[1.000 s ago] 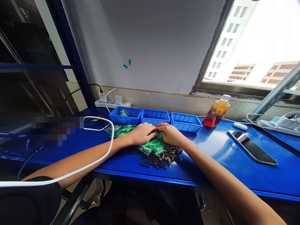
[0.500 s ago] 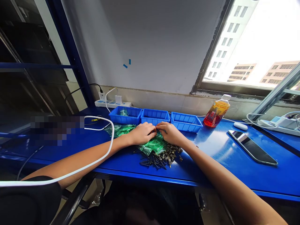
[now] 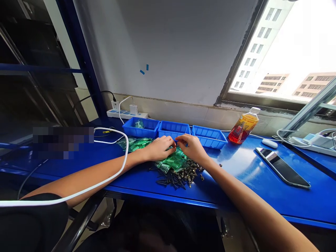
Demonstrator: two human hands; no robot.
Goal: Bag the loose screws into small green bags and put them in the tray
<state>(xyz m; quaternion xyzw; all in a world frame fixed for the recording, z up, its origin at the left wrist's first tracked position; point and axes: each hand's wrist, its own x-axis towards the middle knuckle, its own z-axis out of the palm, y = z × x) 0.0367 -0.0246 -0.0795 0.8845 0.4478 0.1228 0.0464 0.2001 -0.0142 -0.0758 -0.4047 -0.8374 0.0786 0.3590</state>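
My left hand (image 3: 161, 147) rests over the green plastic bags (image 3: 173, 161), its fingers curled and thumb drawn in; what it grips is hidden. Facing it, my right hand (image 3: 193, 148) is closed in a pinch, fingertips close to the left ones, and anything between them is too small to make out. In front of the bags lie a pile of dark screws (image 3: 174, 180) and several brassy metal fittings (image 3: 193, 170). More green bags (image 3: 136, 143) lie beyond my left wrist.
Behind my hands stand a left blue bin (image 3: 141, 133) with a small clear bag, a middle bin (image 3: 170, 134) and a right bin (image 3: 210, 142). A drink bottle (image 3: 243, 127), phone (image 3: 282, 168) and white case (image 3: 270, 143) are right. A white cable (image 3: 123, 161) crosses above my left forearm.
My right hand has lifted slightly and its fingertips have drawn a little away from my left hand. The left hand stays nearly still. The view has shifted slightly.
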